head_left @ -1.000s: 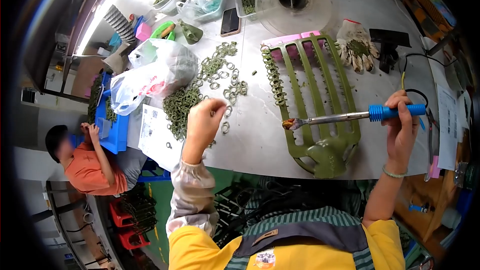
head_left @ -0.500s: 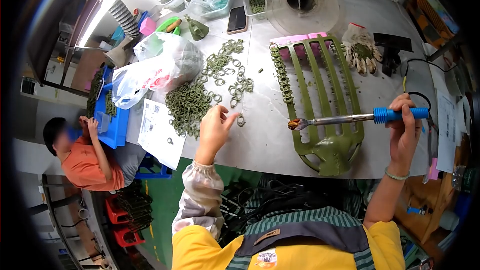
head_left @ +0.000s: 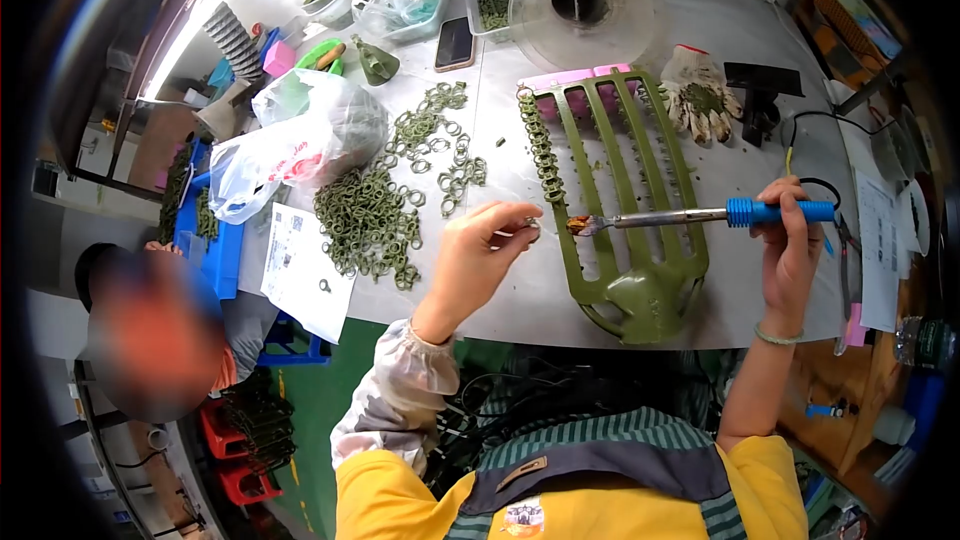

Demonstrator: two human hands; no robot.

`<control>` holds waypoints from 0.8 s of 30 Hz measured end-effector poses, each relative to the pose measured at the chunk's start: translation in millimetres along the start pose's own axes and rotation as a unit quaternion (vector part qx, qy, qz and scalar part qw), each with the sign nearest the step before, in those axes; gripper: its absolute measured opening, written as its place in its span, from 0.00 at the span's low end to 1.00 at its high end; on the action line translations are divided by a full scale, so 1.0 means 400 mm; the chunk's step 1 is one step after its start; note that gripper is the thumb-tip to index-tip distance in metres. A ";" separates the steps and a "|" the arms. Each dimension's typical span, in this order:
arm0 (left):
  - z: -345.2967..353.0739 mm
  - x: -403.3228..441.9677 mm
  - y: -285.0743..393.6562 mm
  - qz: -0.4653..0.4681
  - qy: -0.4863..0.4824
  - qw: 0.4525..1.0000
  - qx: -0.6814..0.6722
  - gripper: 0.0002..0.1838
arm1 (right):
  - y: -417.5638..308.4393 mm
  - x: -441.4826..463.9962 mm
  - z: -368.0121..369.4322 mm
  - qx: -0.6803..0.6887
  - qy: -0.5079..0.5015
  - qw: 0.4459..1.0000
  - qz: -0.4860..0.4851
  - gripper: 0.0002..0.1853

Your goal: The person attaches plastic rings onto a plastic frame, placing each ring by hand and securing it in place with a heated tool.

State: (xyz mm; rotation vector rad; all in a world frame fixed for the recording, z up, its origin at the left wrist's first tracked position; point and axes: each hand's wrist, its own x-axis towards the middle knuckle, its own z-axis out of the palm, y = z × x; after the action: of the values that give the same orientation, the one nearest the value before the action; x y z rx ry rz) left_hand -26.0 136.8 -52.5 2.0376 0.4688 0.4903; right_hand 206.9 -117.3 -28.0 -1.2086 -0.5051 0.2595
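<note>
My left hand pinches a small green ring between thumb and fingertips, just left of the iron's tip. My right hand is wrapped round the blue handle of a soldering iron, whose brown-crusted tip points left over the rack's lower left edge. The green slotted rack lies on the table with its far end on a pink block. A row of rings lines its left bar. Left of my left hand lies a heap of loose green rings.
A plastic bag and a printed sheet lie at left. Further back are a phone and a round clear-rimmed duct. A stained glove and a black stand are beyond the rack. A blurred person is at far left.
My left hand has moved right from the loose rings to beside the iron's tip, with a ring now in its fingers. My right hand still holds the iron over the rack.
</note>
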 end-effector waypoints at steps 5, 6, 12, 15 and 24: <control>0.044 0.045 0.039 0.122 0.053 0.984 0.116 0.10 | 0.019 -0.004 0.001 0.019 0.001 1.000 0.005 0.09; 0.049 0.053 0.039 0.145 0.064 0.977 0.144 0.09 | 0.024 -0.004 0.002 0.026 -0.002 1.000 0.003 0.09; 0.062 0.072 0.012 0.185 0.074 0.959 0.201 0.10 | 0.060 -0.002 0.020 0.051 -0.018 0.998 0.011 0.09; 0.062 0.076 0.009 0.195 0.072 0.957 0.204 0.10 | 0.051 -0.002 0.020 0.046 -0.030 0.998 -0.005 0.09; -0.008 0.074 0.033 0.087 0.063 0.991 0.084 0.07 | -0.004 0.004 -0.019 0.005 -0.004 1.000 0.002 0.10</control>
State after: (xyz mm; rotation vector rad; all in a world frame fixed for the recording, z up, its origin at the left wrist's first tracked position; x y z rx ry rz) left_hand -0.7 147.9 -35.1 2.2301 0.4208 0.7100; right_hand 212.1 -123.5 -28.0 -1.2000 -0.5078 0.2711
